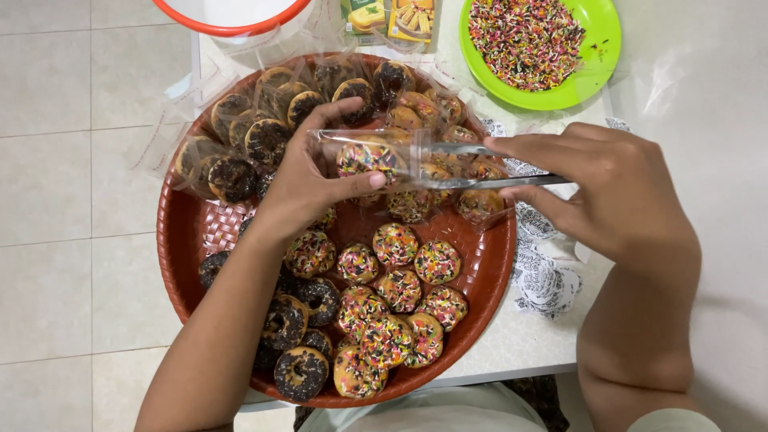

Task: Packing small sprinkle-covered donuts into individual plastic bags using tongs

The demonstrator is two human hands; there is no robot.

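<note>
My left hand [308, 172] holds a small clear plastic bag [364, 156] above a round red-brown woven tray [188, 232]. Inside the bag sits a small donut [360, 158] covered in coloured sprinkles. My right hand [608, 188] grips metal tongs [472, 166] whose tips reach into the bag's mouth at the donut. On the tray's near half lie several bare sprinkled donuts [396, 292] and several chocolate-topped ones [300, 320]. Bagged donuts [256, 128] are piled along the tray's far side.
A green plate of coloured sprinkles [532, 44] stands at the back right. An orange-rimmed white bowl [232, 20] and small yellow boxes [392, 20] sit at the back. Patterned paper liners [544, 272] lie right of the tray. The white table ends at the left above a tiled floor [72, 200].
</note>
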